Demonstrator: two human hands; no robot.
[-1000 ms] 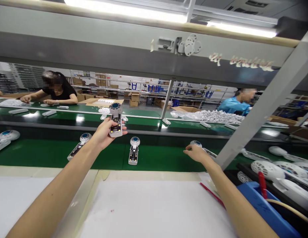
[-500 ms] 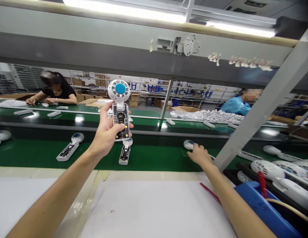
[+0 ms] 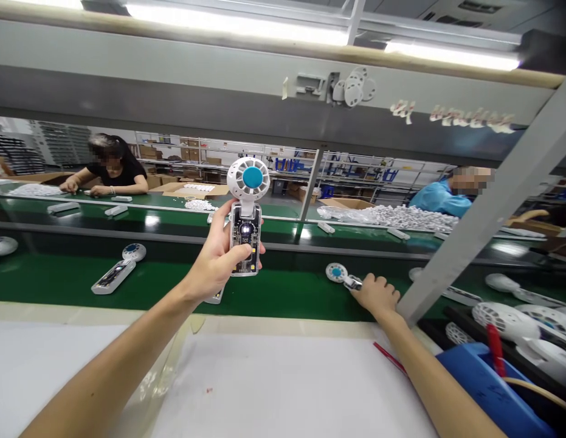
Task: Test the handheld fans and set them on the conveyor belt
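Note:
My left hand is raised over the belt and closed around the handle of a white handheld fan with a blue centre. The fan stands nearly upright, its circuit board showing, with a bright light on the board. Low on the board rests my thumb. At the right, my right hand lies over the handle of another handheld fan on the green belt, fingers curled on its far side. Much of that handle is hidden. Behind my left wrist, one more fan's handle end peeks out.
An open-handled fan lies on the belt to the left. A slanted grey post rises beside my right hand. A blue bin and several fans stand at the right. Two people sit across the line.
My left hand and its fan have moved right and slightly down; the board's light now glows. The belt's fans have shifted left, and my right hand now covers the other fan's handle.

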